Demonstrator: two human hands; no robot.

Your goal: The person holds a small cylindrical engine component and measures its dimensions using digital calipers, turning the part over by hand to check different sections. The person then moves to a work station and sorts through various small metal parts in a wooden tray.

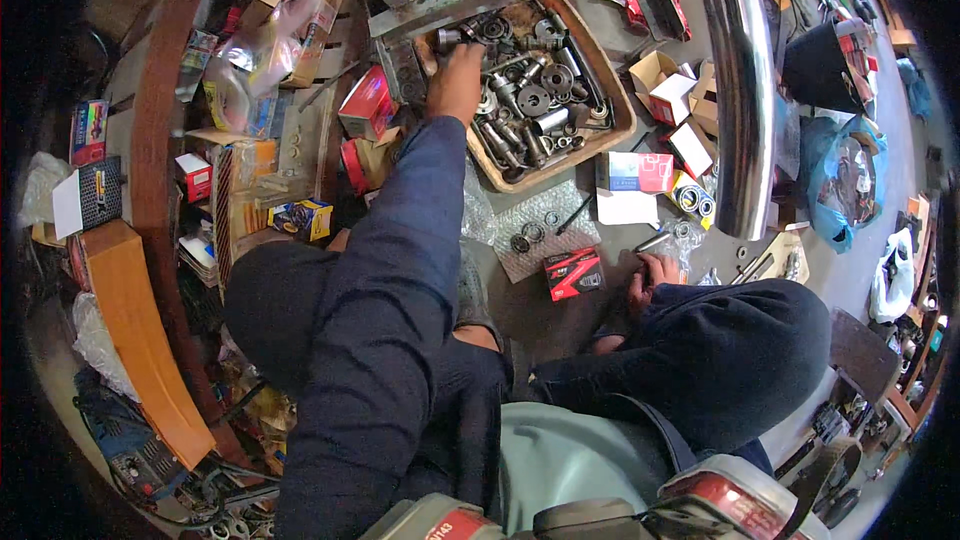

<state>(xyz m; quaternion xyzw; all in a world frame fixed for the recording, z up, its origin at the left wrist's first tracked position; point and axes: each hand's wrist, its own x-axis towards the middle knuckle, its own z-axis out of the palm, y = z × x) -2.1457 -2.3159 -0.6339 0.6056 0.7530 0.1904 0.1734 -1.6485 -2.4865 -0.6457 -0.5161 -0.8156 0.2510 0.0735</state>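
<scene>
My left hand (455,80) reached into the wooden tray (620,110) of metal parts (530,100); grip state indeterminable. My right hand (655,275) pinched a small metal cylinder (652,242).

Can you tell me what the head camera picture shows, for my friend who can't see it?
A person sitting on a cluttered floor reaches their left hand into a wooden tray full of metal parts. Their right hand rests by a small metal cylinder, near a red and black box.
</scene>
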